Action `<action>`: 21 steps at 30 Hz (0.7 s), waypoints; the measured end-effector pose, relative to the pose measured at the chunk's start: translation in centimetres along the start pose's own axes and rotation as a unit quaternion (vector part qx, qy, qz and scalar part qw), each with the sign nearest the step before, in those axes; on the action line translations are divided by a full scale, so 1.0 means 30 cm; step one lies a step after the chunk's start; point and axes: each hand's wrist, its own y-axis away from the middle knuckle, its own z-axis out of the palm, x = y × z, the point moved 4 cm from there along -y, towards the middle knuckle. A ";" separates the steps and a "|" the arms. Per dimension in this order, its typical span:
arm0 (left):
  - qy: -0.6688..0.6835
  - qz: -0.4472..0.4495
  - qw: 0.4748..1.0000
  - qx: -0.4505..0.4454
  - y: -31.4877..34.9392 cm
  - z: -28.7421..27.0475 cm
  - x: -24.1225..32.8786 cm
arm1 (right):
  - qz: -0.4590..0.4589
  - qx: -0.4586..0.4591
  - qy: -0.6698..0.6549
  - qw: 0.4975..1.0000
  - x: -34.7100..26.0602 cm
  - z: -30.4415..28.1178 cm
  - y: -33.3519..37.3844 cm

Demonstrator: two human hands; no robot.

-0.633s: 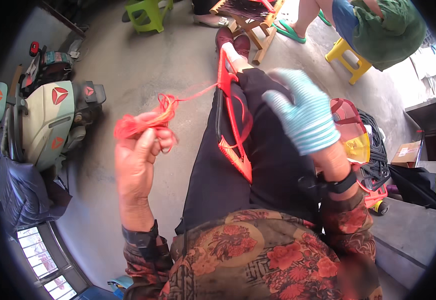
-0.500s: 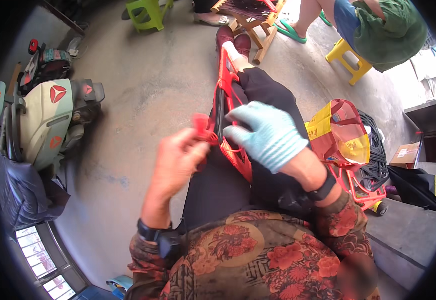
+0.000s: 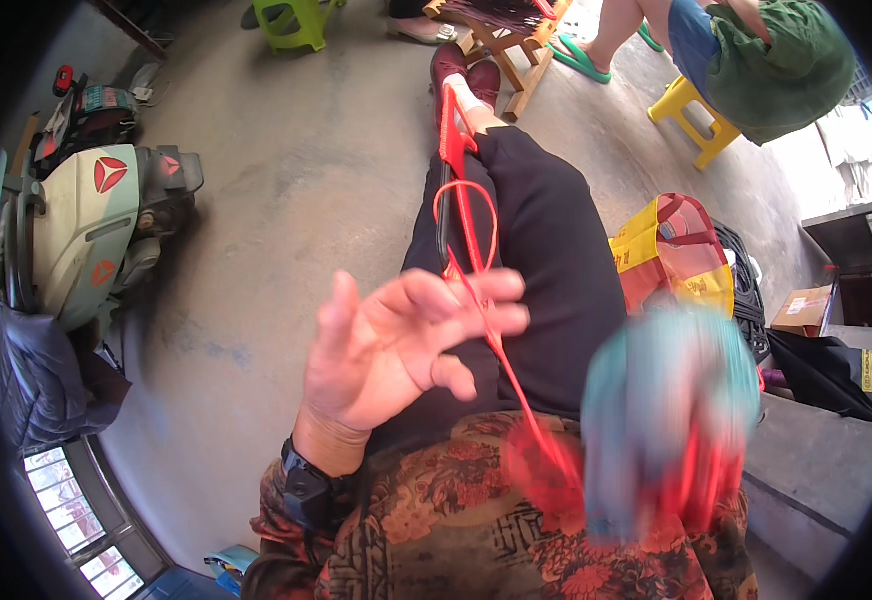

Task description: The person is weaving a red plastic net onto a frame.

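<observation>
A slim black-and-red frame (image 3: 443, 235) lies lengthwise over my dark trousers, its narrow end toward my shoes. From it a red cord (image 3: 514, 378) loops up and then runs toward my lower right. My left hand (image 3: 391, 350) is bare, with fingers spread, and the cord passes by its fingertips; nothing is gripped in it. My right hand (image 3: 656, 400), in a light blue glove, is smeared by motion at the right of my lap. A blurred red bundle of cord (image 3: 701, 485) shows at that hand, with the stretched cord leading to it.
A red and yellow bag (image 3: 671, 250) stands to my right, near black coiled tubing (image 3: 746, 290) and a cardboard box (image 3: 804, 308). A seated person's legs and a yellow stool (image 3: 694, 120) are at far right. A wooden folding stool (image 3: 501, 40) is ahead; a scooter (image 3: 96, 230) stands left.
My right hand has swung from the frame down to the lower right, pulling the red cord out. My left hand has let go of the red bundle, opened and shifted right.
</observation>
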 end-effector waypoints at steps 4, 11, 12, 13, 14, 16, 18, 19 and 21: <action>0.173 0.141 0.974 0.028 0.066 -0.032 0.063 | 0.095 -0.056 0.066 0.992 -0.028 0.084 0.041; -0.057 0.062 0.949 0.303 0.362 -0.131 0.033 | 0.227 0.388 0.629 0.635 0.189 -0.184 0.041; -0.109 0.055 0.925 0.359 0.397 -0.147 0.019 | 0.227 0.361 0.666 0.612 0.235 -0.203 0.028; -0.136 0.029 0.933 0.332 0.416 -0.143 0.004 | 0.261 0.340 0.692 0.581 0.279 -0.227 0.021; -0.163 0.006 0.934 0.317 0.433 -0.139 -0.008 | 0.276 0.311 0.712 0.566 0.311 -0.240 0.014; -0.183 -0.008 0.942 0.282 0.451 -0.124 -0.005 | 0.278 0.254 0.748 0.546 0.345 -0.247 0.001; -0.241 -0.067 0.911 0.327 0.453 -0.125 0.012 | 0.285 0.235 0.753 0.544 0.346 -0.244 0.000; -0.263 -0.088 0.904 0.327 0.436 -0.122 0.024 | 0.259 0.230 0.764 0.545 0.336 -0.235 -0.004; -0.353 -0.046 0.841 0.406 0.386 -0.125 0.064 | 0.245 0.215 0.762 0.560 0.331 -0.231 -0.007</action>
